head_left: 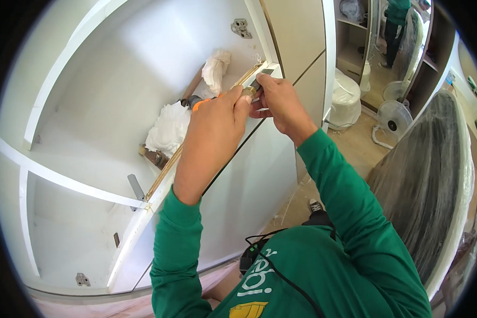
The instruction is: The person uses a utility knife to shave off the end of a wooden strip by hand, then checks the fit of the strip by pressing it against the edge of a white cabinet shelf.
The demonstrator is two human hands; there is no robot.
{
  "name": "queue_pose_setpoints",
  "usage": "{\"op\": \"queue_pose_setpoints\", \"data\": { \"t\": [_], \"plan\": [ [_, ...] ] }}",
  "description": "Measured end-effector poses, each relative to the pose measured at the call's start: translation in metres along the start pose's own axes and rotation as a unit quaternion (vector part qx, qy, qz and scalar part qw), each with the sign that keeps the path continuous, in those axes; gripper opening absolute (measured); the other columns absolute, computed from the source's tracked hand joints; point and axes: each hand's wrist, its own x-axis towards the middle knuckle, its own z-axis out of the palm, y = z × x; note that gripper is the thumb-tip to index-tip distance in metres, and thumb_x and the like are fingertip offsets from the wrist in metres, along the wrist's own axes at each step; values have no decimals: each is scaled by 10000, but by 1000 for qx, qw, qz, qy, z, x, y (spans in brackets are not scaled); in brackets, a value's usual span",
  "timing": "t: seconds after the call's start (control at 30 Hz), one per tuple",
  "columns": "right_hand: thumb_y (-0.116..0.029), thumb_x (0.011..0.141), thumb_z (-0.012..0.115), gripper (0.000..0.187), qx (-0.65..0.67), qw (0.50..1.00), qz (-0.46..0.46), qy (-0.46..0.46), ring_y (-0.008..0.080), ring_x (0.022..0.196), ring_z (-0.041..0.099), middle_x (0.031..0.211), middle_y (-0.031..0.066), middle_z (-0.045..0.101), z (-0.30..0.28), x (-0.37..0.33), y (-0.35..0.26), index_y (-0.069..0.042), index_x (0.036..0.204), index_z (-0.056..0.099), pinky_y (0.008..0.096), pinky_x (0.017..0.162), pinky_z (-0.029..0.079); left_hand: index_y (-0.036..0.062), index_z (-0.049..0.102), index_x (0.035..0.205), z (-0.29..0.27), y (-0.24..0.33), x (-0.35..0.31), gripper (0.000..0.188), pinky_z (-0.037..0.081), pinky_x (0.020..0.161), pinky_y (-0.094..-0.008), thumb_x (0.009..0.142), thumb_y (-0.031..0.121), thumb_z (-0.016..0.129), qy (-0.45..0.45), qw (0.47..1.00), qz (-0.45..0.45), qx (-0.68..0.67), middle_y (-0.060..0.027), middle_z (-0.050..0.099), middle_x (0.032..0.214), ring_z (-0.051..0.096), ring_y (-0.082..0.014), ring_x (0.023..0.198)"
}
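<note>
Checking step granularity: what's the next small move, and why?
Probably steady the small brass-coloured, metallic-looking piece with the left hand while the right hand eases its grip for a clearer view: both hands pinch close together over the white panelled cabinet, and fingers partly hide the piece.

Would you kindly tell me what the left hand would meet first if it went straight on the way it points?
Past the small metal piece it touches, probably the right hand, though depth is unclear.
</note>
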Motion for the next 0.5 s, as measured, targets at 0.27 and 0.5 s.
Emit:
{"op": "queue_pose_setpoints", "data": {
  "t": [0.27, 0.5],
  "plan": [
    [-332, 1016, 446, 391, -53, 998, 19, 14, 203, 682, 694, 873, 74, 670, 8, -3, -12, -3, 956, 649, 387, 710, 486, 44, 651, 1242, -5, 5, -6, 344, 477, 639, -449, 1044, 279, 495, 26, 1000, -4, -11, -202, 623, 716, 600, -355, 649],
    [-329, 1021, 444, 347, -29, 999, 40, -5, 211, 707, 689, 910, 74, 642, 1, 5, -15, -25, 965, 601, 429, 706, 507, 49, 676, 1150, -8, 5, 9, 334, 456, 630, -436, 1045, 304, 487, -3, 1000, -4, 24, -195, 595, 689, 558, -342, 612]
  ]
}}
